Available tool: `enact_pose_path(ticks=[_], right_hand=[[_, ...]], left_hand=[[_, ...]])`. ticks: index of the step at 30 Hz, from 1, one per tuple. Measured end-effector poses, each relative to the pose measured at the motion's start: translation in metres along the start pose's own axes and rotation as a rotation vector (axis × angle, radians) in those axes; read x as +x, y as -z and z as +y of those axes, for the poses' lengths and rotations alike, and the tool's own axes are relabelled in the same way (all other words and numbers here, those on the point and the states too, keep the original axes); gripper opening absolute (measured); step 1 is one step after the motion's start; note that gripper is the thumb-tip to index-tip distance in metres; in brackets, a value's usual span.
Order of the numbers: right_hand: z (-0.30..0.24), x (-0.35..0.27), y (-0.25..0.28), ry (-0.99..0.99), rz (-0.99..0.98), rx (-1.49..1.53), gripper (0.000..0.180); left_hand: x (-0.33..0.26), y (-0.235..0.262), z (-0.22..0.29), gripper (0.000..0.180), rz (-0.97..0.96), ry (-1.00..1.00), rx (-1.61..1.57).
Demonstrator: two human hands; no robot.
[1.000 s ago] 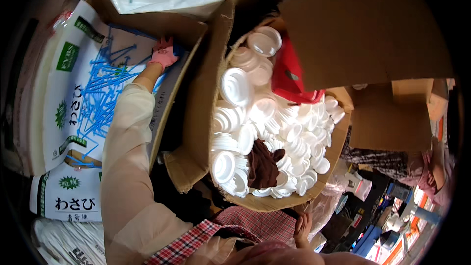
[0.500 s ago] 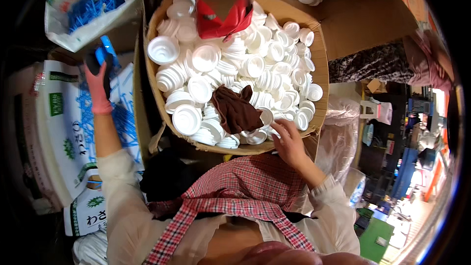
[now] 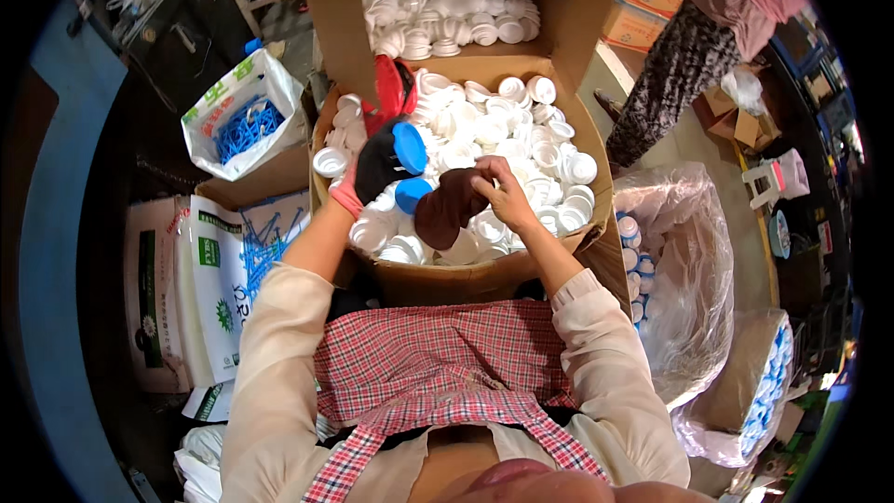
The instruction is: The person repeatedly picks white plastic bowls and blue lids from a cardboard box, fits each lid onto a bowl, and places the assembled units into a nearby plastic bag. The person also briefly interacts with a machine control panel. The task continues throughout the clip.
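Gloved left hand [image 3: 375,168] has a blue disc [image 3: 410,147] gripped, but the black fingers kinda blur together. Second blue disc [image 3: 411,194] is partly hidden by the brown cloth [image 3: 447,210], can't tell what's holding it. Bare right hand [image 3: 507,194] pinches that cloth, bunched up above the white plastic pieces [image 3: 489,126] in the cardboard box [image 3: 456,286], covering some.

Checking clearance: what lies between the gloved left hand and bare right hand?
Two round blue pieces and dark brown cloth, above white round pieces, in the head view.
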State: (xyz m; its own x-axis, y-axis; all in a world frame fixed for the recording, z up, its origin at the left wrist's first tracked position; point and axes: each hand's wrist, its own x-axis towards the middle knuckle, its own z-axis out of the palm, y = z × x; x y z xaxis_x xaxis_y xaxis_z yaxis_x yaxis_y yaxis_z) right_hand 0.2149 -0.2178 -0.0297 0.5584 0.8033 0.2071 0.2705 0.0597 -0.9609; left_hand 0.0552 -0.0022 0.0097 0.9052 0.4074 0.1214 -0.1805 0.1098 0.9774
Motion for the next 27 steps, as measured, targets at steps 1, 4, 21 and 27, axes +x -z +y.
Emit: enact_pose_path(ticks=[1,4,21,27], right_hand=[[-0.005,0.004,-0.004,0.045,0.04,0.106,0.02],[-0.033,-0.002,-0.028,0.253,0.144,-0.044,0.022],[-0.059,-0.008,0.023,0.16,0.37,-0.489,0.015],[-0.028,-0.029,0.043,-0.2,-0.1,-0.566,0.027]], left_hand=[[-0.001,-0.023,0.002,0.055,0.049,0.104,-0.217],[-0.007,-0.078,-0.006,0.044,0.0,0.116,-0.124],[-0.002,-0.144,-0.028,0.027,0.166,-0.187,0.021],[0.002,-0.094,-0.076,0.051,-0.207,0.123,1.037]])
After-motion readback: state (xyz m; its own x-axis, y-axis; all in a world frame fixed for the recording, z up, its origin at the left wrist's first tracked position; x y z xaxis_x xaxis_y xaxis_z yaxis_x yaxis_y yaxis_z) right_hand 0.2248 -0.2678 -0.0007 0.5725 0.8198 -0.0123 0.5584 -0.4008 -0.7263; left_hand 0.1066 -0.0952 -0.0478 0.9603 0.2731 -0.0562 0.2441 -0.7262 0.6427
